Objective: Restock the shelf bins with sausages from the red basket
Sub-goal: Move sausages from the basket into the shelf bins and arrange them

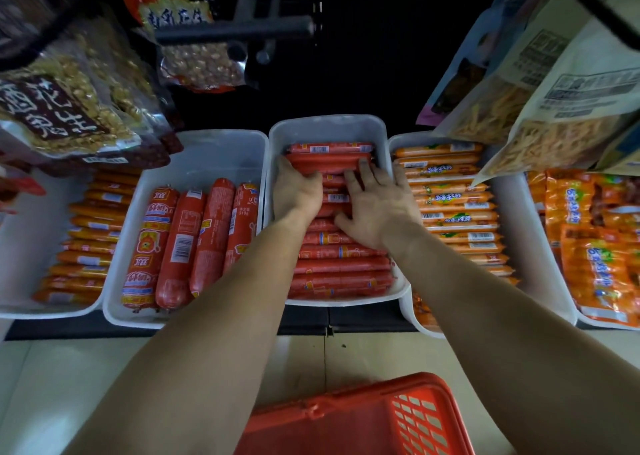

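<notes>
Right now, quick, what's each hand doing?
Left hand: open, fingers curled onto the red sausages in the middle bin, gripping none.
Right hand: open, flat on them.

Bags of peanuts hang at the upper left on a dark hook bar, pale bags of fried strips hang at the upper right, and light floor tiles lie below the shelf edge.
</notes>
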